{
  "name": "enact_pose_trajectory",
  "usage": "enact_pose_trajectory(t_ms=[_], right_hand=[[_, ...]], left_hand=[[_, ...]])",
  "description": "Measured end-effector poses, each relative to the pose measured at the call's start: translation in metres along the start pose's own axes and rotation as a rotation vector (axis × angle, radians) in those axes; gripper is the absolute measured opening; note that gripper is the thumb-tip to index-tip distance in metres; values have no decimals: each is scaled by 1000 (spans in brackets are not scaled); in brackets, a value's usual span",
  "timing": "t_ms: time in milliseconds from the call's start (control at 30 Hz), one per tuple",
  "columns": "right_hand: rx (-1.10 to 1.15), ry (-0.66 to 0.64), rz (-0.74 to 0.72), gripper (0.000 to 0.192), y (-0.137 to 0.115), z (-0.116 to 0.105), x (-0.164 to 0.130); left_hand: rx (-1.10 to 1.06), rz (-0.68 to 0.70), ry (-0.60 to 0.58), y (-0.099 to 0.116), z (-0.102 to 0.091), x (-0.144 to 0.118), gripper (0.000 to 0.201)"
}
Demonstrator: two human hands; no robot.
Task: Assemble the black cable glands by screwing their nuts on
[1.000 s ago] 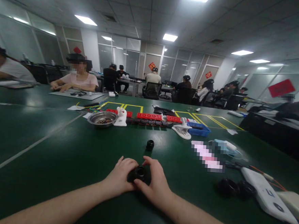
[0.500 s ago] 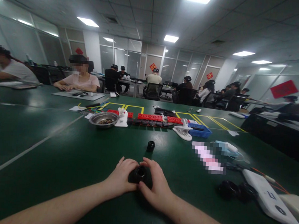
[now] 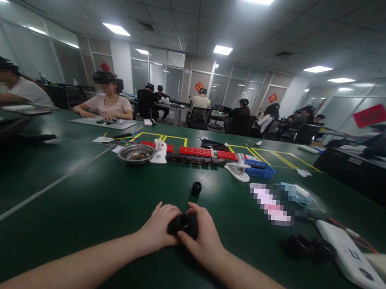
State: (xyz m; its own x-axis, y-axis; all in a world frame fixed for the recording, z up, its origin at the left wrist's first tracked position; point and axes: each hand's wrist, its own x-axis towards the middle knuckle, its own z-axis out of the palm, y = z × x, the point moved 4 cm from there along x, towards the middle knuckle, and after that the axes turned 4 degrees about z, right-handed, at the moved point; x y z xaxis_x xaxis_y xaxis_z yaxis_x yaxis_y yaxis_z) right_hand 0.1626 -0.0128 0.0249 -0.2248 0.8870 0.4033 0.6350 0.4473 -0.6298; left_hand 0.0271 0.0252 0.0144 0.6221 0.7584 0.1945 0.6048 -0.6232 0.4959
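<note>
The black round part (image 3: 183, 223) is sitting between both hands low on the green bench (image 3: 86, 198), and over the last second it is hardly shifting at all: the same hollow top is facing up and both hands are staying wrapped round it, so the work on it looks to be still going on in place rather than finished. The fingers (image 3: 197, 210) of the right hand (image 3: 204, 237) are curling over the far side of the part and its thumb is pressing in from the near side, pinching it. The left hand (image 3: 158, 228) is closing on the part from the other side, fingertips folded against its edge. Both wrists are lying low on the bench, the forearms running back toward the near edge in a narrow V that meets at the part.

Just beyond the part, a second small black ring (image 3: 196, 188) is standing alone. Farther beyond it, a metal bowl (image 3: 136, 153) is lying to the left and a row of red blocks (image 3: 205, 153) straight ahead. Well to the right of the part, two dark round pieces (image 3: 306, 248) are lying beside a white device (image 3: 350, 259).
</note>
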Motion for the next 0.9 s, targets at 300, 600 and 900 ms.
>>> enact_pose_trajectory(t_ms=[300, 600, 900], right_hand=[[-41, -20, 7, 60, -2, 0, 1], [-41, 5, 35, 62, 0, 0, 1], [-30, 0, -2, 60, -3, 1, 0]], left_hand=[[-5, 2, 0, -2, 1, 1, 42], [-16, -4, -21, -1, 1, 0, 42], [-16, -23, -45, -1, 1, 1, 43]])
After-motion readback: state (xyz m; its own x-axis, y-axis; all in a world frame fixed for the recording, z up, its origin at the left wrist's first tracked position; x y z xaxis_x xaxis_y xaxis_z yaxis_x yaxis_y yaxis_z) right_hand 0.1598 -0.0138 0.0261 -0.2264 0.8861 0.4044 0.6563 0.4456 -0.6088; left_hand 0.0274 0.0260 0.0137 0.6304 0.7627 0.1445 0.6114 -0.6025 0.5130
